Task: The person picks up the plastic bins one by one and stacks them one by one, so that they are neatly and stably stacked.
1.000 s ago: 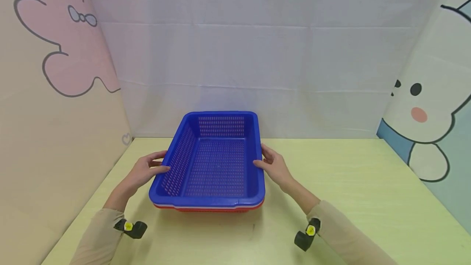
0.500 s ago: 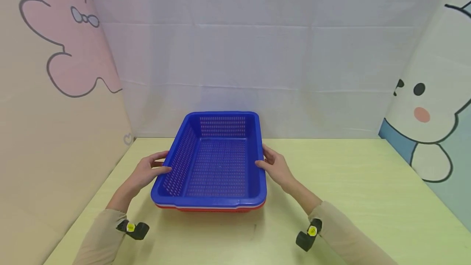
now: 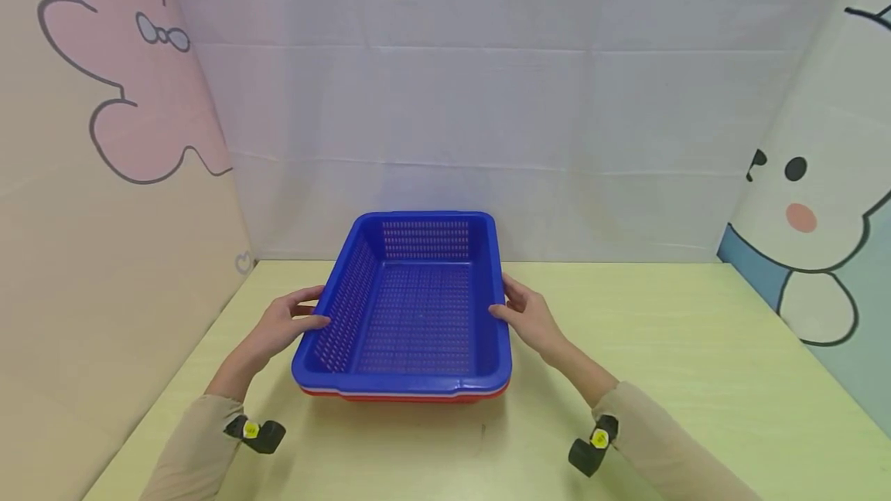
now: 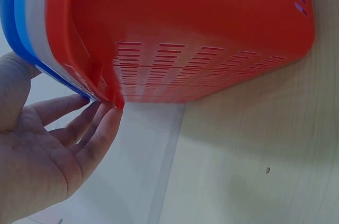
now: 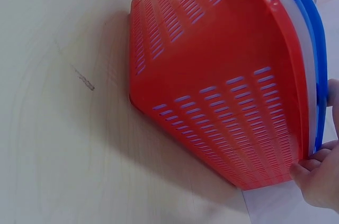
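A nested stack of rectangular plastic baskets stands on the table: a blue basket (image 3: 404,385) on top, a white basket (image 4: 37,12) in the middle and a red basket (image 5: 228,38) at the bottom. Slots perforate their walls. My left hand (image 3: 274,327) grips the stack's left side, thumb over the blue rim, fingertips under the red rim in the left wrist view. On the opposite side my right hand (image 3: 534,325) holds the rims the same way, its thumb on the blue edge. In the head view the blue basket hides most of the two below.
The pale wooden table (image 3: 661,346) extends to the right of the stack. A white sheet (image 3: 487,114) hangs close behind it. Side panels with a pink cartoon animal (image 3: 149,122) and a white one (image 3: 800,199) border the table.
The basket stack and both hands have shifted slightly to the right across the table. Both hands keep their hold on the rims. The head view has also turned a little.
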A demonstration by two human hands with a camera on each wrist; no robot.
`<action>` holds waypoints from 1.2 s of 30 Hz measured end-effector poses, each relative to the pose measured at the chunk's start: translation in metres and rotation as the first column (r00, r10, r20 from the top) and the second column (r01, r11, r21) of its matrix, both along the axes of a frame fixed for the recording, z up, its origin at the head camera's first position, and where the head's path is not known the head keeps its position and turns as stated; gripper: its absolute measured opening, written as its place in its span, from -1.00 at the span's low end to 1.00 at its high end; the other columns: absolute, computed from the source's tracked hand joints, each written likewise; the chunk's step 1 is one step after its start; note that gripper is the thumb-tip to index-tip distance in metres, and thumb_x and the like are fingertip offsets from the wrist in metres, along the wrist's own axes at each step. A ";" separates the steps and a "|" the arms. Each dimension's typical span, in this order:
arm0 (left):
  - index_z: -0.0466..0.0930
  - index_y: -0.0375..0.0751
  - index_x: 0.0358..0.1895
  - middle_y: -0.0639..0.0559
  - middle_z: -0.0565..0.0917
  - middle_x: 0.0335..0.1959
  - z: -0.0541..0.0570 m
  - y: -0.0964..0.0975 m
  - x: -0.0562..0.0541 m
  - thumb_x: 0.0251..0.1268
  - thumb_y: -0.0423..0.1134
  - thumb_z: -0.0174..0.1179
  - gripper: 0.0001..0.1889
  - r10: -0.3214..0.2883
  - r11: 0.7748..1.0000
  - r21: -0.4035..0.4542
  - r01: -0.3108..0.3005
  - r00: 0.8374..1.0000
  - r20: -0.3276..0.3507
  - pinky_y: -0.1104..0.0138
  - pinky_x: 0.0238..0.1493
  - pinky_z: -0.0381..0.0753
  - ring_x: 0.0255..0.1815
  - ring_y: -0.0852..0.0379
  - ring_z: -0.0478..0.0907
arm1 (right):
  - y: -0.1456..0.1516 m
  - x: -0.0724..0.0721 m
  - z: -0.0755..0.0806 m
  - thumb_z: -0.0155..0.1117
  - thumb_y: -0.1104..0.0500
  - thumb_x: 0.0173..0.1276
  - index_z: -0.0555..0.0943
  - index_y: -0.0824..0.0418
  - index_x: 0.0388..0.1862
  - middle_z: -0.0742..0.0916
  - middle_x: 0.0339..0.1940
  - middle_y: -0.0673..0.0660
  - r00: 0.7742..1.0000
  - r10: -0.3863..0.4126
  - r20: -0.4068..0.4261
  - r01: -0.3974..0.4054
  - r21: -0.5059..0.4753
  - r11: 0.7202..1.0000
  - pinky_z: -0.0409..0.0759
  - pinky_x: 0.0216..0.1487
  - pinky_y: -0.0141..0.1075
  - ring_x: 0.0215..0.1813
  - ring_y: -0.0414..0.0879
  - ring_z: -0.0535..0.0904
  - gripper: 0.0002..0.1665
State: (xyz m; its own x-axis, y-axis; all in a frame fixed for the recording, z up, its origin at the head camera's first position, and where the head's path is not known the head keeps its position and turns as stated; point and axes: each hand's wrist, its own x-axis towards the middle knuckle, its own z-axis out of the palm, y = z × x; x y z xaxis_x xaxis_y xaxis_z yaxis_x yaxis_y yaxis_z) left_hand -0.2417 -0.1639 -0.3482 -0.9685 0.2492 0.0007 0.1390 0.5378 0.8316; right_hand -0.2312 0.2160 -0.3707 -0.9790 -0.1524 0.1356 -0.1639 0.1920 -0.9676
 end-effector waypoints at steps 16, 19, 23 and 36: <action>0.19 -0.35 0.30 -0.36 0.34 0.19 -0.002 0.012 -0.002 0.17 -0.26 0.17 -0.37 0.012 1.000 0.005 -0.012 1.000 0.025 0.03 0.03 0.45 0.10 -0.22 0.37 | 0.013 0.002 0.000 0.15 0.34 0.23 0.14 0.41 0.35 0.34 0.29 0.34 1.000 -0.005 -0.021 0.006 0.043 0.999 0.25 0.24 -0.06 0.28 0.15 0.28 -0.27; 0.20 -0.35 0.30 -0.34 0.32 0.22 -0.003 0.014 -0.003 0.16 -0.26 0.17 -0.37 0.007 1.000 0.015 -0.007 1.000 0.019 0.04 0.02 0.46 0.10 -0.21 0.37 | 0.016 0.002 -0.001 0.16 0.35 0.22 0.14 0.41 0.35 0.33 0.30 0.34 1.000 -0.005 -0.020 0.006 0.037 0.999 0.29 0.21 -0.08 0.27 0.15 0.30 -0.27; 0.21 -0.34 0.30 -0.33 0.32 0.22 -0.005 0.017 -0.004 0.15 -0.26 0.18 -0.37 0.012 1.000 0.015 -0.013 1.000 0.014 0.06 0.01 0.47 0.10 -0.21 0.37 | 0.019 0.002 -0.002 0.17 0.35 0.21 0.15 0.41 0.34 0.34 0.29 0.34 1.000 -0.011 -0.028 0.012 0.042 0.999 0.29 0.21 -0.09 0.27 0.15 0.30 -0.27; 0.22 -0.37 0.29 -0.35 0.39 0.15 -0.008 0.028 -0.008 0.14 -0.29 0.17 -0.38 0.020 1.000 0.020 -0.020 1.000 0.017 0.08 -0.01 0.50 0.08 -0.20 0.39 | 0.028 0.006 -0.003 0.17 0.35 0.21 0.15 0.42 0.34 0.35 0.28 0.36 0.999 -0.025 -0.044 0.027 0.048 0.998 0.38 0.13 -0.11 0.23 0.17 0.34 -0.27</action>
